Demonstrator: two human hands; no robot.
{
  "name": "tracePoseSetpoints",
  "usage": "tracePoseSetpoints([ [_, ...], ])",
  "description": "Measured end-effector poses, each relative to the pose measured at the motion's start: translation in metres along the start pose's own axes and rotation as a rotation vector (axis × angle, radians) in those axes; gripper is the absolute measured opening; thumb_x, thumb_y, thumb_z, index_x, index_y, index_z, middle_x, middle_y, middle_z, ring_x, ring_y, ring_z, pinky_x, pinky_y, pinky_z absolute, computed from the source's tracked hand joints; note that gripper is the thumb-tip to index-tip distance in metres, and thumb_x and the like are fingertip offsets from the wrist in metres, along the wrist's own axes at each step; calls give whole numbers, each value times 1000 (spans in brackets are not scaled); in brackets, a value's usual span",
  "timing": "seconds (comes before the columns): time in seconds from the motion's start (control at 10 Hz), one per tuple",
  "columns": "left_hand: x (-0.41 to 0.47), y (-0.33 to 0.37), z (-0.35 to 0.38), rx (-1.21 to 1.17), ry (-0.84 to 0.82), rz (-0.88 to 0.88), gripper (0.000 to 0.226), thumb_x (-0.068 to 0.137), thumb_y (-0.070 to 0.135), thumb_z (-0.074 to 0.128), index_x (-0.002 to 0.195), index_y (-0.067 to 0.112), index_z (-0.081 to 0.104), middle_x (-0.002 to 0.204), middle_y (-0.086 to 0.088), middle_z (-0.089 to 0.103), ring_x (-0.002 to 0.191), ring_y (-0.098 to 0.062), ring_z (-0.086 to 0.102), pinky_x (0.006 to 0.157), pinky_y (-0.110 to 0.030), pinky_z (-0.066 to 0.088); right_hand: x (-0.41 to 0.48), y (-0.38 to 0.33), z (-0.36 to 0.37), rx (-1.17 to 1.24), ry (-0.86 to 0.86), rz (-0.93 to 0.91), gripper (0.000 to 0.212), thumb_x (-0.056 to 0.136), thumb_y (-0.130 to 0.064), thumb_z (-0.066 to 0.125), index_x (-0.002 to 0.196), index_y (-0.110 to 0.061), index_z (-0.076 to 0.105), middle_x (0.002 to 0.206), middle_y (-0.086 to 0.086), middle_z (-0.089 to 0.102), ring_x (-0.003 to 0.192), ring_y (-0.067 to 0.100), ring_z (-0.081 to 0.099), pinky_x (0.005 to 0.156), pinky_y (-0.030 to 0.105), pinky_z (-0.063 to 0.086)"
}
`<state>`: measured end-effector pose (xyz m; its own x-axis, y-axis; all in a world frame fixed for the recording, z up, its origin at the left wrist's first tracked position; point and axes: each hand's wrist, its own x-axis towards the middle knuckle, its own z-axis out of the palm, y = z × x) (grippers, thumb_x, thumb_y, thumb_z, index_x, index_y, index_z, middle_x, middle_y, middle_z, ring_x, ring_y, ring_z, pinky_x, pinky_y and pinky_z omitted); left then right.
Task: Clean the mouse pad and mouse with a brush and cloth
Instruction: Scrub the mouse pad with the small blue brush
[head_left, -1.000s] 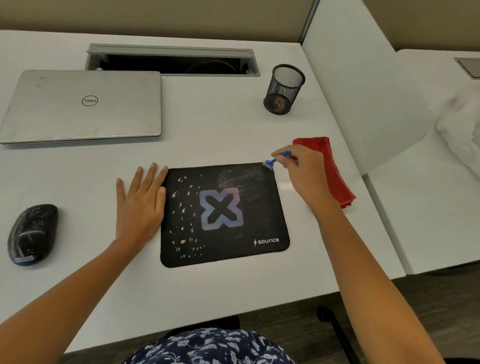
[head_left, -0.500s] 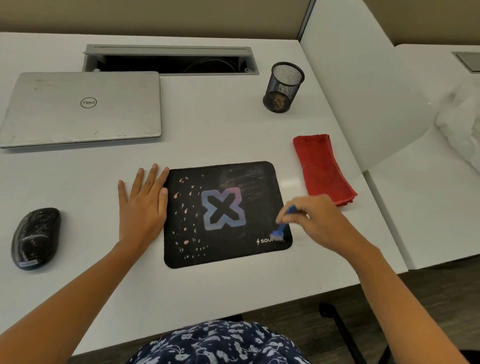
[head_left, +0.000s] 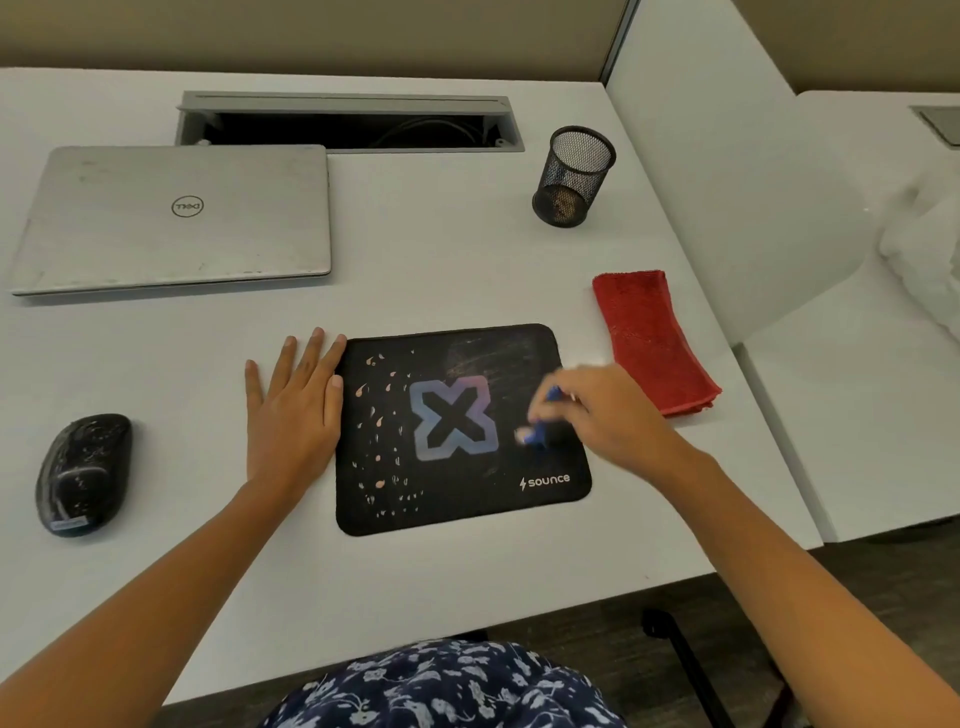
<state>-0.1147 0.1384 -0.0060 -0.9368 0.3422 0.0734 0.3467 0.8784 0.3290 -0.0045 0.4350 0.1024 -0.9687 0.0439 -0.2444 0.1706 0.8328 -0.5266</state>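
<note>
Right hand (head_left: 608, 410) pinches a small blue plastic brush (head_left: 537, 434), blurred, at the right half of a thin black fabric mouse pad (head_left: 452, 512). Left hand (head_left: 293, 410) lies flat, fingers straight, on the white bench (head_left: 441, 270) against the pad's left edge. The pad looks light and limp, likely to slide unless pinned at an edge.

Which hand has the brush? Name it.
The right hand grips the blue brush on the mouse pad; the left hand lies flat at its edge, empty.

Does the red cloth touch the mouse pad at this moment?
Apart. The head view shows a strip of bare white desk between the cloth and the right edge of the pad. The right hand covers only the lower part of that strip.
</note>
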Motion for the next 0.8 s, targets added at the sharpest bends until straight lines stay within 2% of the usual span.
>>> tracePoseSetpoints([
  [0.1, 0, 1, 0, 0, 4, -2, 56, 99, 46, 8, 152, 33, 18, 159, 3, 19, 148, -20, 8, 118, -51, -3, -40, -1, 2, 64, -146, 30, 12, 89, -12, 62, 85, -15, 73, 85, -1, 70, 78, 8, 62, 71, 19, 47],
  [0.2, 0, 1, 0, 6, 5, 4, 56, 99, 46, 7, 152, 32, 18, 159, 3, 20, 148, -21, 8, 118, -51, -3, -42, 1, 0, 184, 78, 39, 14, 90, -12, 62, 90, -14, 75, 86, -4, 72, 80, 7, 64, 71, 9, 46],
  [0.3, 0, 1, 0, 5, 6, 6, 56, 98, 47, 7, 152, 32, 18, 159, 2, 19, 148, -21, 8, 118, -51, -3, -17, 7, -3, 177, 336, 86, 14, 91, -16, 62, 95, -11, 74, 85, 0, 71, 76, 10, 63, 67, 14, 48],
  [0.4, -1, 2, -1, -1, 3, 5, 56, 99, 45, 8, 152, 32, 19, 159, 3, 19, 148, -20, 8, 118, -51, -3, 11, 4, 7, 197, 453, 187, 16, 93, -19, 59, 93, -7, 70, 78, 5, 69, 68, 9, 63, 70, 28, 55],
  [0.5, -1, 2, -1, -1, 7, 3, 55, 99, 45, 9, 152, 32, 19, 159, 3, 19, 148, -20, 8, 118, -51, -3, 9, -5, 21, 251, 340, 163, 14, 93, -17, 58, 89, -7, 68, 75, 4, 69, 64, 8, 65, 68, 21, 55],
  [0.6, 0, 2, -1, -5, 6, 3, 54, 100, 44, 10, 152, 33, 18, 159, 4, 19, 148, -20, 7, 118, -51, -3, -3, 12, 25, 317, 504, 261, 10, 93, -16, 59, 88, -12, 67, 76, 2, 70, 67, 7, 68, 67, 14, 53],
  [0.7, -1, 1, 0, 0, 3, -3, 54, 100, 45, 9, 152, 33, 18, 159, 4, 19, 148, -20, 7, 118, -51, -4, -12, 26, 21, 381, 722, 407, 12, 94, -19, 58, 89, -12, 66, 79, 4, 70, 73, 15, 70, 69, 17, 55],
  [0.8, -1, 2, -1, 6, 5, -3, 55, 99, 45, 8, 152, 33, 19, 159, 4, 19, 148, -20, 7, 118, -51, -4, -21, 13, 36, 481, 614, 404, 14, 94, -20, 58, 92, -8, 67, 77, 2, 72, 67, 10, 71, 68, 18, 56],
])
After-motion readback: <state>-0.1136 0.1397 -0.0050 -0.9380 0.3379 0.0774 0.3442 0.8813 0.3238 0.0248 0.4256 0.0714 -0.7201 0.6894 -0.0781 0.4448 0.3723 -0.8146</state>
